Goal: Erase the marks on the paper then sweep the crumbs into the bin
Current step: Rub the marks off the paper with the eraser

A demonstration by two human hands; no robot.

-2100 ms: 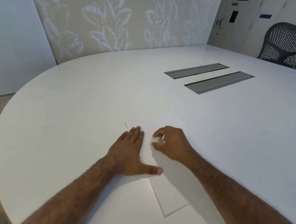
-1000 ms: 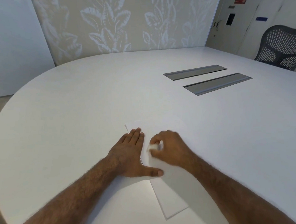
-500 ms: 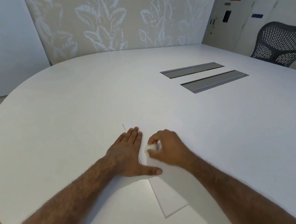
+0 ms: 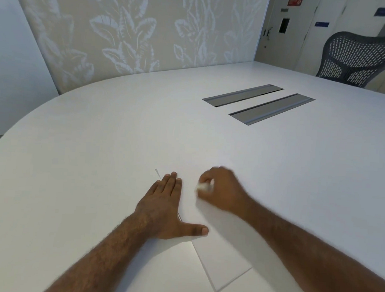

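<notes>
A white sheet of paper (image 4: 223,268) lies on the white table (image 4: 98,141), close to me. My left hand (image 4: 166,209) lies flat on the sheet's left edge, fingers together and thumb stretched to the right. My right hand (image 4: 222,190) is closed around a small white eraser (image 4: 204,187) and presses it on the paper just right of my left fingers. The right hand is blurred by motion. A thin dark line (image 4: 179,216) shows beside my left hand. No crumbs or bin can be made out.
Two grey cable-tray covers (image 4: 258,103) are set into the table farther back on the right. A dark mesh office chair (image 4: 359,58) stands behind the table at the far right. A leaf-patterned wall runs along the back.
My right hand with the eraser has shifted back and forth slightly over the paper, now a little farther from me. My left hand has stayed flat in the same spot.
</notes>
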